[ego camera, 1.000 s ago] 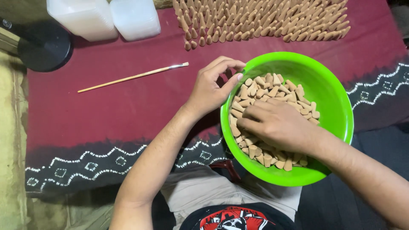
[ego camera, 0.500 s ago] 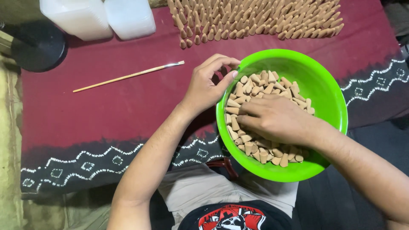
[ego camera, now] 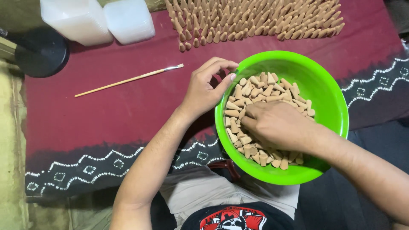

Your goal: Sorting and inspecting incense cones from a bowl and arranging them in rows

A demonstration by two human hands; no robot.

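— Dark red cloth (ego camera: 128, 106) with a white pattern along its edge is spread over the surface. What is seen at the hands?

— The right hand (ego camera: 277, 125) is laid inside the green bowl (ego camera: 328, 98), palm down, on the heap of small tan cones (ego camera: 255, 91). Its fingers are bent into the cones; whether a cone is gripped cannot be told. The left hand (ego camera: 206, 87) is placed at the left rim of the bowl. Its fingers are curled, and the thumb and fingertips are brought close together above the rim. What is pinched there, if anything, cannot be told.

— And further out?

— The bowl is seen at the near edge of the cloth, partly over the person's lap. A thin paintbrush (ego camera: 128, 80) is laid on the cloth, left of the left hand and apart from it. Many more cones are stood upright in rows (ego camera: 255, 19) at the far edge. Two white plastic containers (ego camera: 98, 19) are seen at the far left, beside a round black base (ego camera: 40, 53).
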